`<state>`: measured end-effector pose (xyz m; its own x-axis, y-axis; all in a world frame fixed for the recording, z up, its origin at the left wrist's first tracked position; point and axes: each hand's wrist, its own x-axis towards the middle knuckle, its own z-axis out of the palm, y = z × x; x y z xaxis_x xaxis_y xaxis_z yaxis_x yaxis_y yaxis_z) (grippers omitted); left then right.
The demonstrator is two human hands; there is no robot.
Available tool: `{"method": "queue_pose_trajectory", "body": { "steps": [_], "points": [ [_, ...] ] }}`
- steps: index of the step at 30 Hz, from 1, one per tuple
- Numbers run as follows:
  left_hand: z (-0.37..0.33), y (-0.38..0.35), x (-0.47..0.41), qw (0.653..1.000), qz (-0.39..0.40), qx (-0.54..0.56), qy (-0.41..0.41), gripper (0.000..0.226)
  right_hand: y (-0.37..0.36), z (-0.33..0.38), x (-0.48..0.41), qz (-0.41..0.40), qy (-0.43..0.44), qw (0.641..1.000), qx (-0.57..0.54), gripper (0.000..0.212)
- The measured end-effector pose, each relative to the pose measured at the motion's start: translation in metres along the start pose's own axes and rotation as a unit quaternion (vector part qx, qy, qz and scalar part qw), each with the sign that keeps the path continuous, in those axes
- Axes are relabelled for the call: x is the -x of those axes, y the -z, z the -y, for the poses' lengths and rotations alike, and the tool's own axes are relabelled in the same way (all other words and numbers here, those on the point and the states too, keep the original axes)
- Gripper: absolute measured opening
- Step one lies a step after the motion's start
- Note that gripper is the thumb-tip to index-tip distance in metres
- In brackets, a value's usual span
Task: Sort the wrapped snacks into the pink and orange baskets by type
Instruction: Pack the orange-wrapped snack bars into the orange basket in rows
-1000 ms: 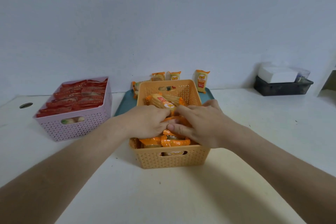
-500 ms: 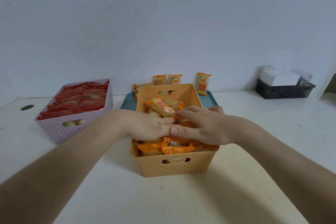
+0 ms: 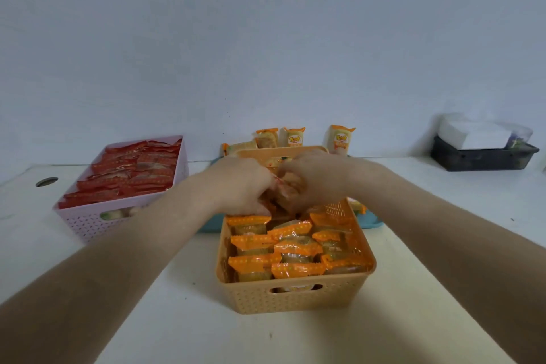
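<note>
Orange basket (image 3: 295,298) first, since I place everything else by it: it stands in the middle of the white table (image 3: 295,340), the largest thing in my remote feed. One pink basket (image 3: 88,221) stands to the left of the orange basket, apart from it. It is packed with red packs (image 3: 133,174) laid too tightly for me to count. One teal tray (image 3: 370,220) lies under the far end of the orange basket, its edge showing on both sides. Well to the right of the orange basket, against the wall, sits one black bin (image 3: 484,158) with one white box (image 3: 472,134) in it. Two bare arms reach in from the bottom corners. The left hand (image 3: 239,186) and the right hand (image 3: 319,177) meet over the far half of the orange basket. Both have their fingers curled, and together they pinch one wrapped snack (image 3: 288,186), though blur hides the exact grip from me. In the near half of the orange basket I count at least nine orange packs (image 3: 297,247), lying in roughly three rows. Behind the orange basket, four loose packs (image 3: 294,136) line the wall, three upright and one lying at the left end. Far to the left of the orange basket, one small round hole (image 3: 46,181) marks the table.
</note>
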<state>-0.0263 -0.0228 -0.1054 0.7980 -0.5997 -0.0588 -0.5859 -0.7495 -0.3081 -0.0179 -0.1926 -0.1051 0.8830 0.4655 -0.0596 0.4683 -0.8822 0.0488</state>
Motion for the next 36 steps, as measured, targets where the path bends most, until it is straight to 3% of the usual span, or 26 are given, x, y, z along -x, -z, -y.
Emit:
{"method": "queue_pose_trajectory", "body": {
  "steps": [3,7,10,14,17,21,24,31,33,36],
  "points": [
    [0.003,-0.006,-0.011,0.999,-0.010,-0.043,0.013,0.050,-0.008,0.006,-0.010,-0.014,-0.001,0.996,0.085,0.053],
    [0.004,-0.015,-0.011,0.998,-0.040,-0.006,0.040,0.042,-0.014,0.003,-0.015,-0.071,0.017,0.994,0.081,0.034],
    [0.012,-0.010,-0.002,0.986,-0.079,0.120,0.085,0.024,-0.012,-0.009,-0.014,-0.135,0.033,0.988,-0.066,0.023],
    [0.015,0.004,0.017,0.954,-0.111,0.250,0.126,0.028,0.003,-0.015,-0.003,-0.211,-0.004,0.922,-0.324,0.025],
    [0.008,0.011,0.034,0.935,-0.088,0.323,0.118,0.028,0.014,-0.019,0.014,-0.190,-0.009,0.912,-0.363,0.025],
    [-0.002,0.011,0.045,0.912,-0.062,0.393,0.097,0.025,0.027,-0.021,0.034,-0.098,0.007,0.969,-0.227,0.016],
    [-0.010,0.010,0.042,0.923,-0.043,0.372,0.085,0.031,0.027,-0.013,0.043,-0.019,0.026,0.991,-0.130,0.010],
    [-0.020,0.015,0.020,0.970,0.054,0.237,0.024,0.030,0.014,0.011,0.042,0.085,0.022,0.996,0.019,0.015],
    [-0.021,0.015,0.011,0.971,0.078,0.227,0.012,0.033,0.013,0.014,0.041,0.094,0.018,0.995,0.037,0.012],
    [-0.020,0.016,0.004,0.965,0.113,0.237,0.005,0.034,0.017,0.009,0.040,0.145,0.019,0.989,-0.015,0.027]
  ]
}}
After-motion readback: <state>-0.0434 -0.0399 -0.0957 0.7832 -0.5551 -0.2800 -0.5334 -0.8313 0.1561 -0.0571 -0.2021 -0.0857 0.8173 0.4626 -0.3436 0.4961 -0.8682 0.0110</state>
